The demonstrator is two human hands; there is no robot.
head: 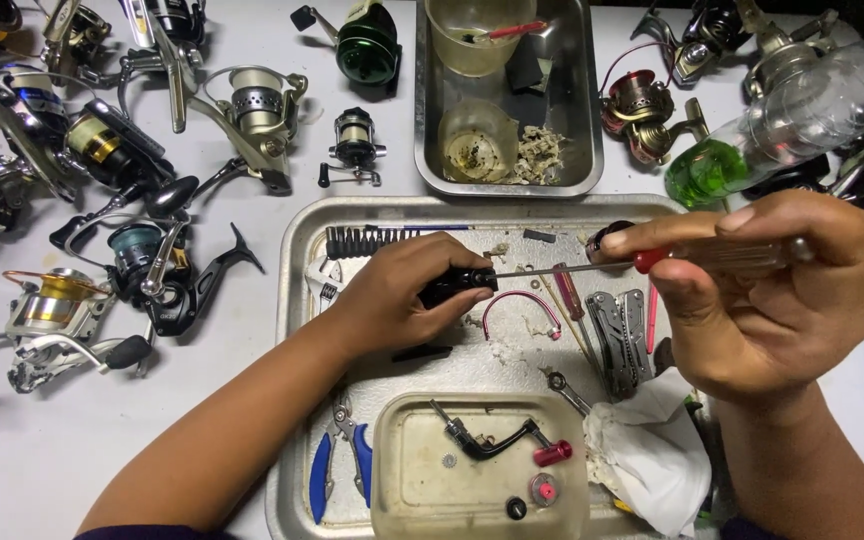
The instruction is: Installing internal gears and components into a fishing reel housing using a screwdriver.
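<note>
Nearest to me sits a clear plastic tub (422, 495) at the near edge of the metal tray (297, 300); inside it lie a black crank handle with a red knob (497, 440), a small red disc and a black button-like piece. Just left of the tub, blue-handled pliers (337, 455) rest on the tray, and to its right is a crumpled white rag (642, 450).

Over the middle of the tray the left hand (397, 295) has its fingers curled tight around a small black reel part (457, 285), held just above the tray's floor. The right hand (762, 295) pinches a screwdriver (652, 260) with a red and clear handle between thumb and fingers, the shaft running level leftward until its tip meets the black part.

Also in the tray: a black comb-like strip at the far left, a pink curved wire (522, 310), a folded multi-tool (617, 335) and a small wrench.

Beyond, a deeper steel pan (582, 120) holds two cloudy plastic cups, one with a red-handled tool standing in it, plus a clump of grubby white fluff. A clear bottle with green liquid (752, 140) lies tilted at the far right. Fishing reels (142, 260) crowd the white tabletop (72, 450) on the left and across the back.
</note>
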